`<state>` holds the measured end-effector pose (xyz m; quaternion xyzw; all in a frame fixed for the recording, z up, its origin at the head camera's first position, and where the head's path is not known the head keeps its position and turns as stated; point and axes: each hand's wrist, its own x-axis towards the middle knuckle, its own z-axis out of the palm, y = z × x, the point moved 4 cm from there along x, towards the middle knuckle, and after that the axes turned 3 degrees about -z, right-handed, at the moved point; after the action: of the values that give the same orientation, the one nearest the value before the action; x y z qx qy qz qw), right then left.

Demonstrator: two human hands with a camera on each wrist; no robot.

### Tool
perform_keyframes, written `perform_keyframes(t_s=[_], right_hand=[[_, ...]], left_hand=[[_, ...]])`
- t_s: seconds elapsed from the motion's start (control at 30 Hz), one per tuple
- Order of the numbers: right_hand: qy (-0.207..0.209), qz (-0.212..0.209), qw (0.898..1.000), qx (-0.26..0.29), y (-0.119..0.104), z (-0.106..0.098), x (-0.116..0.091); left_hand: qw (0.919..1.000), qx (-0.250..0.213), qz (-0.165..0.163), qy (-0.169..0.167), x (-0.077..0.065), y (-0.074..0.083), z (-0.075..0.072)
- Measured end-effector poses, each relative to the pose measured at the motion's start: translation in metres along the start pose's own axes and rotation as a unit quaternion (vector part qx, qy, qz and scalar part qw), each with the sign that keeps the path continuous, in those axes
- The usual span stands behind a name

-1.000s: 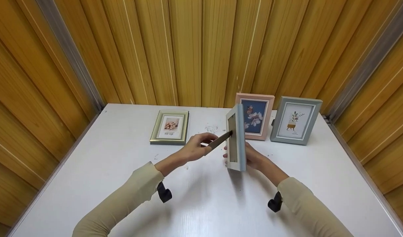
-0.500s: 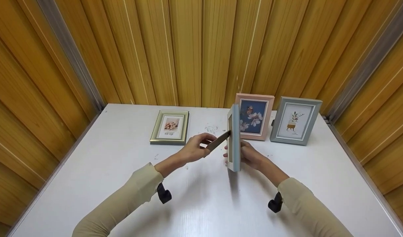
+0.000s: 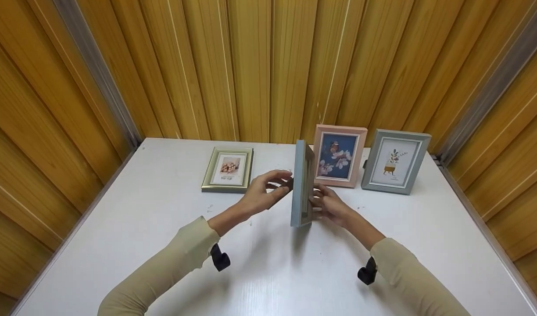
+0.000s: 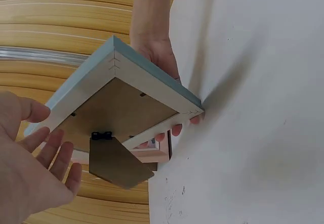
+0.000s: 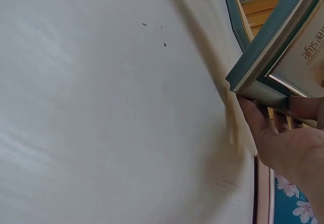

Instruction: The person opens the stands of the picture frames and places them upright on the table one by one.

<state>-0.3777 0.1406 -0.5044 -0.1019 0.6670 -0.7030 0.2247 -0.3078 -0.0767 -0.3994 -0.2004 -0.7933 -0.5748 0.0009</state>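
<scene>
A light blue picture frame [image 3: 298, 184] is held upright above the white table, nearly edge-on in the head view. My right hand [image 3: 333, 206] grips its side, thumb on the front and fingers behind, as the right wrist view shows. In the left wrist view its brown backing panel [image 4: 119, 102] faces me, and the easel stand [image 4: 119, 163] hangs folded outward from a black hinge. My left hand [image 4: 38, 168] is beside the back with fingers spread and loosely bent, not wrapped around the stand. From the head camera, the frame hides most of the stand.
A pink frame [image 3: 360, 153] with a blossom picture and a grey-green frame [image 3: 368, 166] with a plant picture stand at the back right. Left of my hands, a gold-green frame [image 3: 207, 169] lies on the table [image 3: 172, 175]. Wood-patterned walls [image 3: 251, 66] enclose the table.
The blue frame has turned and shifted slightly left, so its front now shows narrowly instead of its back. The stand has swung behind it from view. The left hand's fingers now appear loosened.
</scene>
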Motion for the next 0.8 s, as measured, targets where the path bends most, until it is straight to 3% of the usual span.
perform_keyframes(t_s=[0.2,0.5,0.8], right_hand=[[0.017,-0.003,1.000,0.021,-0.001,-0.001,-0.001],[0.040,-0.007,0.999,0.033,-0.005,-0.004,-0.001],[0.048,-0.022,0.998,0.021,-0.010,-0.002,-0.003]], left_hand=[[0.9975,-0.035,-0.060,0.011,-0.003,-0.006,-0.001],[0.9878,-0.039,-0.114,0.098,-0.004,-0.020,-0.018],[0.9853,-0.015,-0.111,0.129,-0.003,-0.031,-0.025]])
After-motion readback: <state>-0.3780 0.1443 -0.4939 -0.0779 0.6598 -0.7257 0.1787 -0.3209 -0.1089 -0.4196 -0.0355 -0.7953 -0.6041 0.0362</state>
